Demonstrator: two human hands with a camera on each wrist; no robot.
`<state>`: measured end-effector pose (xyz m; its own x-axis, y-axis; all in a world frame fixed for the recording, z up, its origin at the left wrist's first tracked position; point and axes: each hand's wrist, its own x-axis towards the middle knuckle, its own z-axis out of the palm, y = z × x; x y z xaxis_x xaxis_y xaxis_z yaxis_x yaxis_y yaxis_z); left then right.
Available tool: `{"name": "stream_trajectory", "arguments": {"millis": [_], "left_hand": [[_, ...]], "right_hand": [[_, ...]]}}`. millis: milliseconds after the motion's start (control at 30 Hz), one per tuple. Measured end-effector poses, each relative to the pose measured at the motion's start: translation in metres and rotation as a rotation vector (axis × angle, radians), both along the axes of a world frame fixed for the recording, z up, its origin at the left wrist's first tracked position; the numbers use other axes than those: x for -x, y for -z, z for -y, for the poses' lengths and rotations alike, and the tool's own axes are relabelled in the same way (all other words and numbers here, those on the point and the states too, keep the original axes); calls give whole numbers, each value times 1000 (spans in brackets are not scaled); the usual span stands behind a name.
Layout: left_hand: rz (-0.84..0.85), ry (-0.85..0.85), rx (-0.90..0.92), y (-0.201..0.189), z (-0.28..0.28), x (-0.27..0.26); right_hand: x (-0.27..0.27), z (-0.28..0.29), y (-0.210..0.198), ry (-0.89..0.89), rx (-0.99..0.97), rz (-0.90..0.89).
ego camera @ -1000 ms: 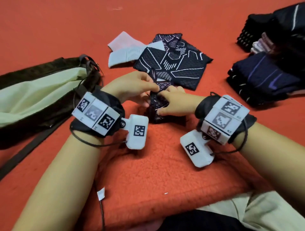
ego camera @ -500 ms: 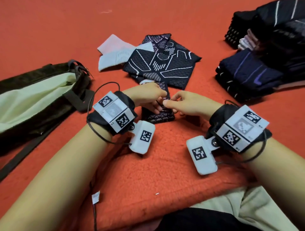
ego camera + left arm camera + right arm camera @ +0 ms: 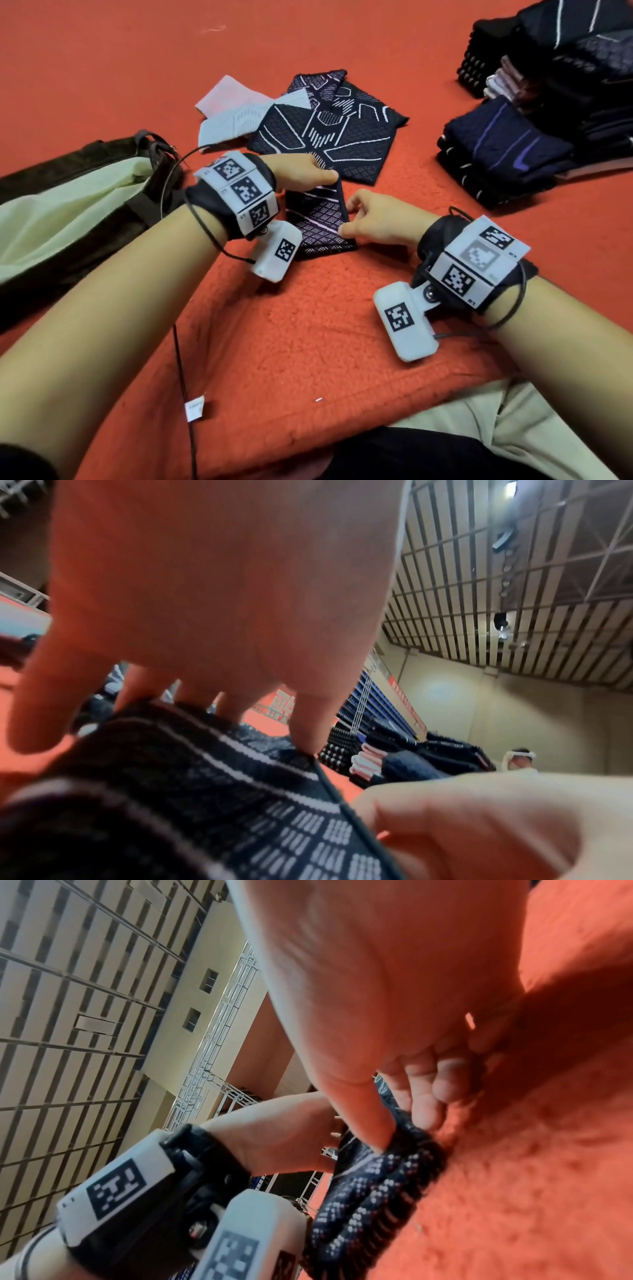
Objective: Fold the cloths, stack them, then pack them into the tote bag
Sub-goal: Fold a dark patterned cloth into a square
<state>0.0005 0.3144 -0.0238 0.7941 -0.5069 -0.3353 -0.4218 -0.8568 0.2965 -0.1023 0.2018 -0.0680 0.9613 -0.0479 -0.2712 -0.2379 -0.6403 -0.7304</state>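
Note:
A small folded dark cloth (image 3: 317, 226) with white and lilac patterning lies on the orange mat between my hands. My left hand (image 3: 323, 176) holds its far edge, where the corner stands slightly raised; in the left wrist view the fingertips (image 3: 303, 739) curl over that edge of the cloth (image 3: 205, 791). My right hand (image 3: 354, 219) pinches the cloth's right edge, thumb on top and fingers (image 3: 424, 1112) under the cloth (image 3: 377, 1177). The dark brown tote bag (image 3: 102, 219) with pale green lining lies open at the left.
Unfolded dark patterned cloths (image 3: 325, 133) and white-pink ones (image 3: 233, 113) lie beyond my hands. Stacks of folded dark cloths (image 3: 507, 150) stand at the right. A thick orange fleece mat (image 3: 308, 342) covers the near floor, and a cable (image 3: 181, 377) trails at the left.
The cloth went from bunched between both hands to a flat small rectangle. My left hand shifted to its far edge and my right hand to its right edge.

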Motion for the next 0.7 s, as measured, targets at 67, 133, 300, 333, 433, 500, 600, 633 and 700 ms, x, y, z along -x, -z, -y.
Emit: {"name": "stream_trajectory", "arguments": {"millis": [67,133,300,333,433,500,600,633,700], "left_hand": [[18,14,-44,0,3,0],[48,0,-83,-2,4,-1],[122,17,-119,-18,1,-2],[118,15,-85,-21,-1,-2],[28,-6,114,-26,-4,-2],[-18,-40,279,-31,-5,-1],[-89,-138,538,-43,0,1],[-123,-165,616,-47,3,3],[-165,-176,751,-52,14,7]], "right_hand": [[1,1,-1,-13,35,12],[2,1,1,-28,58,18],[3,2,1,-46,51,32],[4,2,1,-53,29,29],[7,2,0,-7,-171,21],[13,4,-3,107,-298,101],[22,14,-13,277,-394,295],[24,19,-18,298,-411,345],[28,31,-27,316,-399,428]]}}
